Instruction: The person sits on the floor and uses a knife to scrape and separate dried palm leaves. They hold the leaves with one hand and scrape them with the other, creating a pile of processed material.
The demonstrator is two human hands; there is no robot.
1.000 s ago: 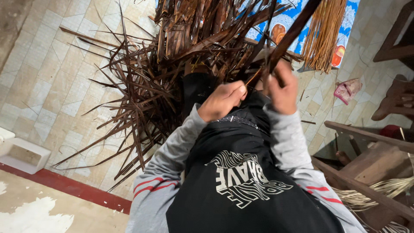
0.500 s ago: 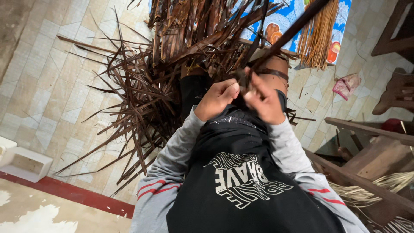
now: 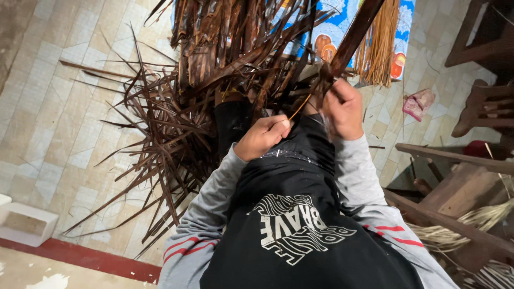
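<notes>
Person sits w/ legs out over a tiled floor (image 3: 48,123), view looks down on both hands. Left hand (image 3: 262,137) is closed to a loose fist, thumb & forefinger pinch a thin pale midrib strip (image 3: 300,107) that runs up-right toward the other hand. Right hand (image 3: 344,109) is closed around the lower end of a dark brown palm leaf (image 3: 356,32), which goes up to the top edge of the floor area, in front of a blue printed cloth (image 3: 334,27). The strip & the leaf meet just by the right-hand fingers; if the strip is already fully free from the leaf, cannot tell.

Behind the hands, on the floor & over the lap, lies a big pile of dry brown leaves (image 3: 176,123), tips spreading to the left side. A bunch of tan sticks (image 3: 380,48) hangs near the top edge, right of the leaf. A pink cloth (image 3: 419,103) is on the tiles at the right, near dark wooden furniture (image 3: 482,107). White block (image 3: 24,227) sits at the lower-left corner beside a red strip (image 3: 85,258) of the floor
</notes>
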